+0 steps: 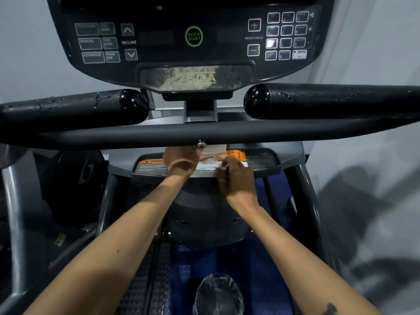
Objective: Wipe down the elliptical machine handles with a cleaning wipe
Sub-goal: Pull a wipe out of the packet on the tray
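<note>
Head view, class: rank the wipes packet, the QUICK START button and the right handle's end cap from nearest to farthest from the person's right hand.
1. Wipes packet: on the tray, touched by the right hand.
2. Right handle's end cap: above the hand, slightly right.
3. QUICK START button: high on the console, centre.

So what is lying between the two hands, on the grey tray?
In the head view, a white-and-orange wipes packet lies between the left hand and right hand; both touch it.

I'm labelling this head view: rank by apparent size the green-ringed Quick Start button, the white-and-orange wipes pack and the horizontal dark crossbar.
1. Horizontal dark crossbar
2. White-and-orange wipes pack, partly hidden by both hands
3. Green-ringed Quick Start button
</note>
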